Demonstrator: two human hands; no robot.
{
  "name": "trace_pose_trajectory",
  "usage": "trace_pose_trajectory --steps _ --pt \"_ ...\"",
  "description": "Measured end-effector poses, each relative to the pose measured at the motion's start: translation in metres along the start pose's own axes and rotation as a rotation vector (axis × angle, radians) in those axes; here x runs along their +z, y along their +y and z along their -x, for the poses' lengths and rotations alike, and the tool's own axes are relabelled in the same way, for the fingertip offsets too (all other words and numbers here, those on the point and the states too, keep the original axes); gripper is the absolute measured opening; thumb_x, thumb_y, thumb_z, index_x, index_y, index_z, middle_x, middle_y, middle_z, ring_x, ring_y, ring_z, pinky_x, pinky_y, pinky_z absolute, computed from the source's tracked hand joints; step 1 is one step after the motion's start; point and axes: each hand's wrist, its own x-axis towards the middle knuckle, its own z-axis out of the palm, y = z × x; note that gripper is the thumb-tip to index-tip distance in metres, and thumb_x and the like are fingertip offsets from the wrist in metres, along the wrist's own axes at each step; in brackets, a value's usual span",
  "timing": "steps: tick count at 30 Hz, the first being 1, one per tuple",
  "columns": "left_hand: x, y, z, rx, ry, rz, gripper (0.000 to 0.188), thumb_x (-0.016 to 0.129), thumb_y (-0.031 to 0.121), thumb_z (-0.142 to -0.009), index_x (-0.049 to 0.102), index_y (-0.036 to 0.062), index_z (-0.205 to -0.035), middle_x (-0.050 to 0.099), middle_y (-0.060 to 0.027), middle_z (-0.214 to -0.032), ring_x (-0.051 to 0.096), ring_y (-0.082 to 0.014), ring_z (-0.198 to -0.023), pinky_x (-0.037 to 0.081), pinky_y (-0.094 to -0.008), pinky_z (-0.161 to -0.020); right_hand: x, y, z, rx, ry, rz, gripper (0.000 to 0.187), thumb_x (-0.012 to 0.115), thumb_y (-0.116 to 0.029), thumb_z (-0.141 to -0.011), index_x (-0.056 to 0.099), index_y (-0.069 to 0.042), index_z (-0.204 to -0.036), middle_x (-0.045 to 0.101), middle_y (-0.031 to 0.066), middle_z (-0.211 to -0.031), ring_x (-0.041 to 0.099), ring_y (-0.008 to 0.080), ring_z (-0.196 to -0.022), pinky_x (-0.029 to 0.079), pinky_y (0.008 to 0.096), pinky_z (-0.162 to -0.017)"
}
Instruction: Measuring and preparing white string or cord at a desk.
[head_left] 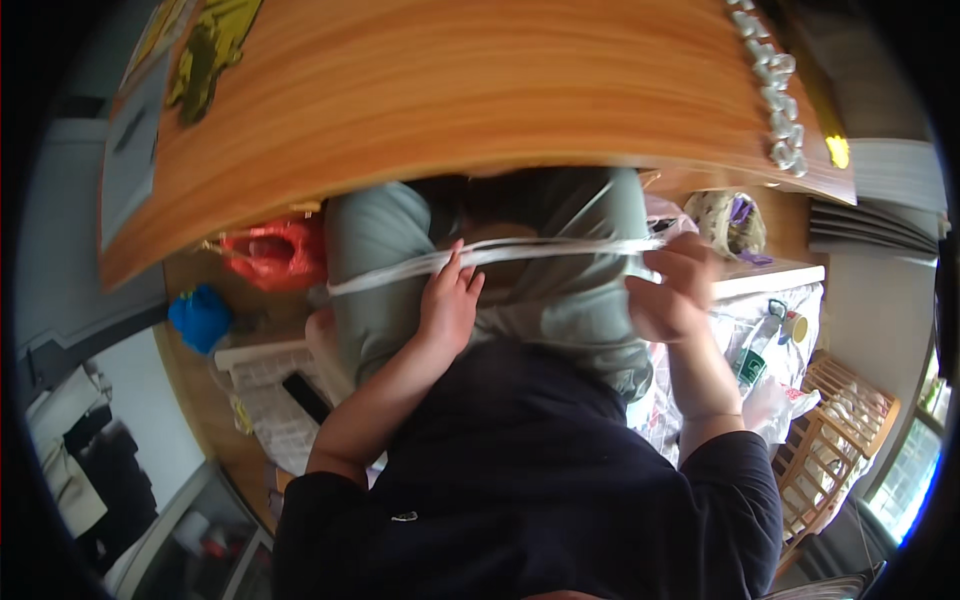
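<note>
Several strands of white yarn (545, 247) stretch in a band across my lap, from the outside of one knee to the other, over grey-green trousers (385, 235). My left hand (452, 305) is at the band near the left thigh. Its fingers are extended and apart, with the index finger up against the strands. At the right end of the band, beside the right knee, is my right hand (678, 290). Motion blurs its bent fingers, so whether they grip the yarn is unclear.
A wooden table (480, 90) spans the front, with clear plastic pieces (778, 95) along its right side and a yellow packet (205, 60) at left. Red (275, 255) and blue bags (200, 315) lie left. A bottle (755, 355) and slatted wooden rack (840, 430) are right.
</note>
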Motion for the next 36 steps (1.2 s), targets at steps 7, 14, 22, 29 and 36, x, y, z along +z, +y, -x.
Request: trace_pose_trajectory --steps 7,14,22,29,36 --pt "0.004 0.005 0.002 0.125 -0.053 -0.048 0.022 0.058 0.025 -0.096 0.056 0.0124 -0.113 0.058 0.0024 -0.110 0.052 -0.0084 -0.103 0.040 -0.0305 -0.092 0.110 -0.021 0.010 0.665 -0.390 -0.392 0.015 0.066 -0.004 -0.079 0.065 -0.004 -0.094 0.063 0.0122 -0.096 0.057 0.0331 -0.094 0.046 0.0399 -0.082" --pt "0.007 0.006 0.006 0.152 -0.098 -0.091 0.022 0.058 0.027 -0.096 0.057 0.0131 -0.113 0.059 0.0030 -0.111 0.053 -0.0080 -0.101 0.040 -0.0292 -0.088 0.150 -0.018 0.015 0.634 -0.653 -0.338 0.014 0.061 -0.015 -0.084 0.069 -0.006 -0.092 0.065 0.0106 -0.096 0.058 0.0315 -0.095 0.048 0.0409 -0.084" --pt "0.010 0.007 0.009 0.133 -0.056 -0.118 0.024 0.059 0.027 -0.096 0.058 0.0113 -0.114 0.062 0.0015 -0.105 0.056 -0.0085 -0.097 0.043 -0.0275 -0.082 0.153 -0.015 0.017 0.605 -0.573 -0.515 0.010 0.065 -0.010 -0.082 0.069 -0.003 -0.086 0.067 0.0114 -0.089 0.061 0.0316 -0.089 0.048 0.0388 -0.082" --pt "0.010 0.006 0.008 0.126 -0.066 -0.126 0.025 0.059 0.027 -0.096 0.059 0.0124 -0.115 0.062 0.0027 -0.106 0.055 -0.0079 -0.098 0.042 -0.0280 -0.082 0.159 -0.012 0.022 0.676 -0.570 -0.557 0.012 0.065 -0.014 -0.079 0.069 -0.004 -0.086 0.067 0.0115 -0.089 0.061 0.0312 -0.088 0.048 0.0389 -0.080" --pt "0.011 0.007 0.010 0.126 -0.090 -0.122 0.024 0.058 0.028 -0.096 0.061 0.0131 -0.114 0.062 0.0038 -0.106 0.054 -0.0065 -0.098 0.040 -0.0281 -0.083 0.158 -0.016 0.018 0.628 -0.552 -0.552 0.009 0.066 -0.008 -0.079 0.068 -0.002 -0.085 0.067 0.0127 -0.086 0.062 0.0311 -0.086 0.049 0.0379 -0.079"
